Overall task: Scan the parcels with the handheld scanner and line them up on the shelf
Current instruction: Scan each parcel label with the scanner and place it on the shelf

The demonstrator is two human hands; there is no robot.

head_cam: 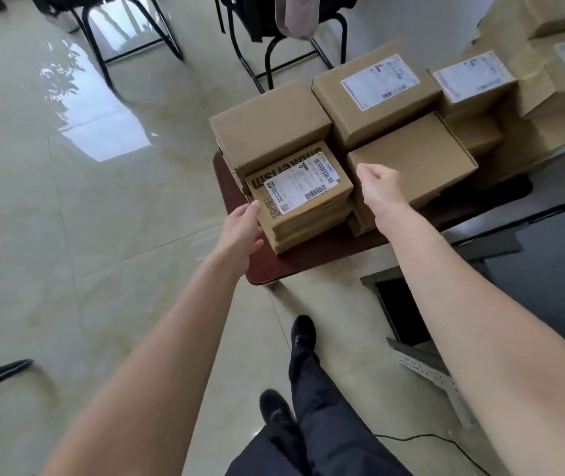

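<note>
While both of my bare arms reach forward over the pale glossy tiled floor (78,214), I see my left hand (241,225) with its fingers straight and relaxed, the fingertips touching the near left corner of a small brown cardboard parcel with a white barcode label (300,187). That labelled parcel sits on top of a short stack of similar flat brown cartons (308,231) at the near left end of a dark reddish-brown desk (308,259). My right hand (379,187) hangs in the air just to the right of the labelled parcel, fingers loosely curled and holding nothing, in front of a plain brown cardboard box (415,163) that lies beside the stack. Behind the stack stands a larger unlabelled brown carton (267,128), and to its right a brown box bearing a white shipping label (377,94); further right another labelled carton (473,80) and more cardboard boxes (562,63) crowd together, touching one another. Black metal chair legs (274,56) stand on the floor beyond the desk. Below, I can see dark trousers (322,417) and two black shoes (303,333), and a thin black cable (428,438) lies on the tiles at lower right. I cannot make out a scanner or a shelf anywhere.
</note>
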